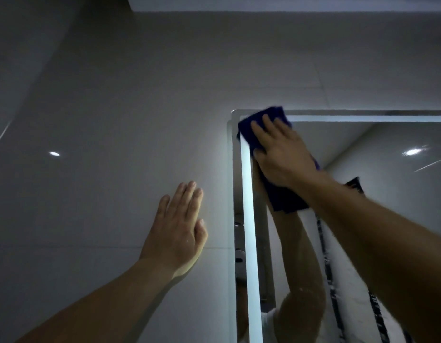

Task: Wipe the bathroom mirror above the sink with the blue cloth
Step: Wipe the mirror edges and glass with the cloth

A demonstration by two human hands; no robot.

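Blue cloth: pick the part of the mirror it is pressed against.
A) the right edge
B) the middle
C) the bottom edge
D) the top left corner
D: the right hand presses the blue cloth flat against the top left corner of the mirror.

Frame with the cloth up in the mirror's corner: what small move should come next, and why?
Probably slide the right hand with the blue cloth rightward along the top edge. The cloth is pressed flat in the top left corner of the mirror, the glass to its right is uncovered, and the left hand braces flat on the wall.
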